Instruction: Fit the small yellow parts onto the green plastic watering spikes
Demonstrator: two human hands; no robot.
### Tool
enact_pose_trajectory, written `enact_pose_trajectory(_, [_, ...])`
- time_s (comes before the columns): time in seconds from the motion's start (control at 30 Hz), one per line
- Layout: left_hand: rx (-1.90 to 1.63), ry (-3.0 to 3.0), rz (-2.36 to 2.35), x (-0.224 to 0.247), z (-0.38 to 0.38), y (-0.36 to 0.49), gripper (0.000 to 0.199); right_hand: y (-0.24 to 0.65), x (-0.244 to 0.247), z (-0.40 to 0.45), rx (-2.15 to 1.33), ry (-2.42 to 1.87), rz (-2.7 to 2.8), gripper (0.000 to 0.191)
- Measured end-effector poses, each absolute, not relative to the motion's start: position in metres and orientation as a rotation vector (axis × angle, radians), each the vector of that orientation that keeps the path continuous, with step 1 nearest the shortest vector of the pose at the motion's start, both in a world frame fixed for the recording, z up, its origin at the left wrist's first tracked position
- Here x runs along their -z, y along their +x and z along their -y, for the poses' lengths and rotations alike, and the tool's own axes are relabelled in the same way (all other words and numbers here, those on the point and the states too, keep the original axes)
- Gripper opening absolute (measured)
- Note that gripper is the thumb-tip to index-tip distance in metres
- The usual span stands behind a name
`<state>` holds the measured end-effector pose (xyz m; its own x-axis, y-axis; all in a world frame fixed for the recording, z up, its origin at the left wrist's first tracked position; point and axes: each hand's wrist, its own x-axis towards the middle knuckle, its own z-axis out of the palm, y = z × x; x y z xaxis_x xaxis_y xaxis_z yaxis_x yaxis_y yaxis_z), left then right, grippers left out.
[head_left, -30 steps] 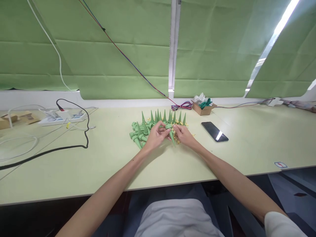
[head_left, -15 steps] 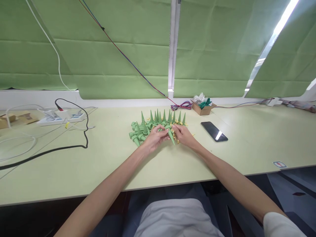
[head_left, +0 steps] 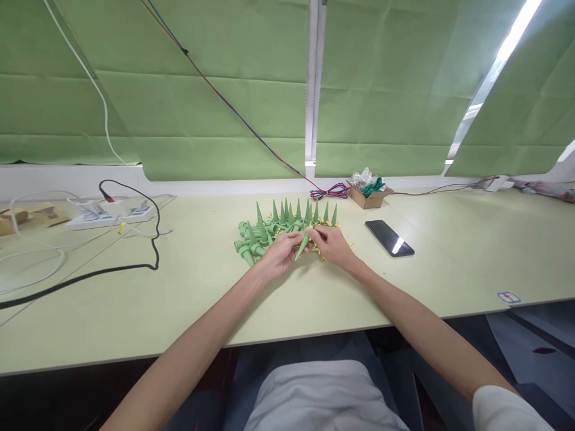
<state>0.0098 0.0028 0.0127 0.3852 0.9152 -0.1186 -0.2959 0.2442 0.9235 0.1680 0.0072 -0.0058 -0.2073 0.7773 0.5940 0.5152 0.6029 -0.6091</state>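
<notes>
Green cone (head_left: 302, 246): centre of the frame, in your hands, apparently mid-work
Left hand (head_left: 282, 254): you grip the cone
Right hand (head_left: 332, 244): you pinch its wide end
Upright cones (head_left: 308, 212): behind, seemingly done
Loose green parts (head_left: 247, 255): left of centre, probably remaining

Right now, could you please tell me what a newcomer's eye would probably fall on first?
Probably the cluster of green spikes in the middle of the pale table, where the right hand pinches a single spike, tip slanting toward the person, with the left hand close by. Next might come the black phone lying to the right, against the green blinds behind the table.
</notes>
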Motion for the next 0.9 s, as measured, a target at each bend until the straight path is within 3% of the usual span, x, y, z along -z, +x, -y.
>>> enact_pose_trajectory(0.9, [-0.925, 1.113, -0.705, -0.0187, 0.0067, 0.0068, 0.019, 0.1704, 0.0027, -0.0021, -0.384, -0.965, 1.85, 0.047])
